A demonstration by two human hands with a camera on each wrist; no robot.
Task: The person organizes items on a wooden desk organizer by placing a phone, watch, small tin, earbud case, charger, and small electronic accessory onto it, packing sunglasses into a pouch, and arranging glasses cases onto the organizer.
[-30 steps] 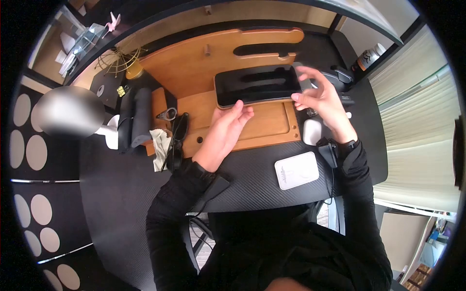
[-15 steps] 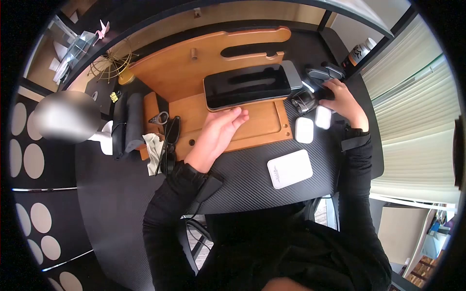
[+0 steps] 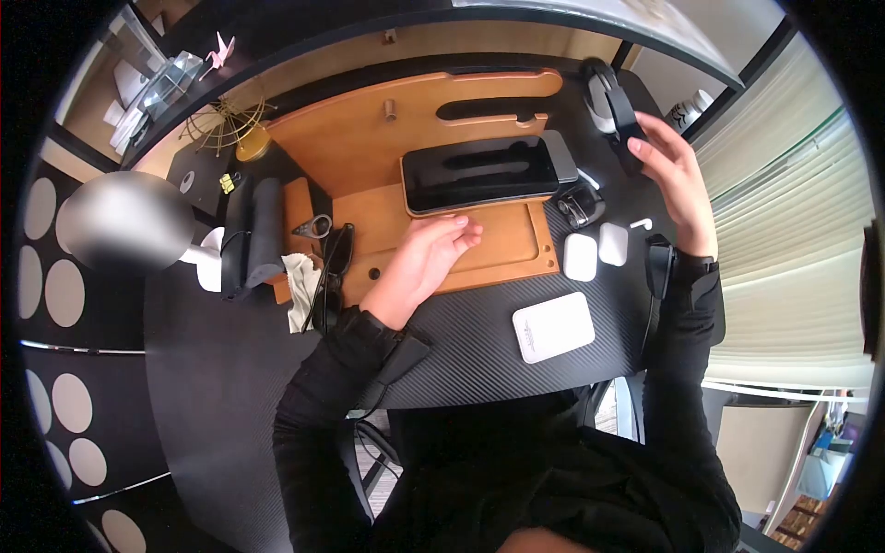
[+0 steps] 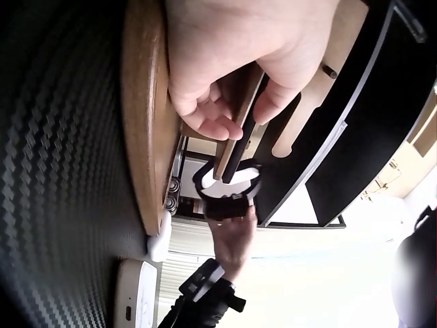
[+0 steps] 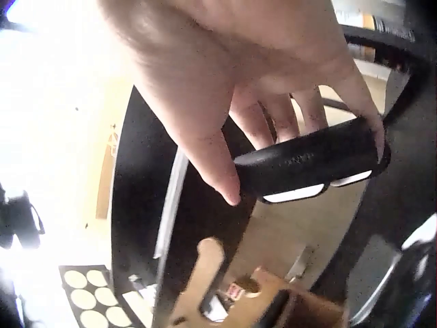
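My right hand (image 3: pixel 680 189) holds a black curved, band-like thing (image 3: pixel 627 124) with pale inner faces above the desk's back right. Thumb on one side and fingers on the other, it pinches a black part bearing faint lettering, seen in the right wrist view; its kind does not show clearly. Across the wooden organizer (image 3: pixel 502 235) hovers my left hand (image 3: pixel 419 263), relaxed and holding nothing. Its thumb and fingertips lie right at the near edge of a large black phone (image 3: pixel 475 170), which leans screen up on the organizer. A grey slab (image 3: pixel 560 155) shows behind the phone.
Two white earbud cases (image 3: pixel 581 258), a loose earbud (image 3: pixel 643 223) and a black object with round ends (image 3: pixel 579 205) sit right of the organizer. Nearer lies a white flat box (image 3: pixel 553 327). Sunglasses (image 3: pixel 339 251), a cloth (image 3: pixel 300 293) and a dark roll (image 3: pixel 267 230) stand left.
My right hand has moved from beside the phone to the back right and lifted the black band-like thing there. My left hand stays by the phone's near edge, shifted slightly.
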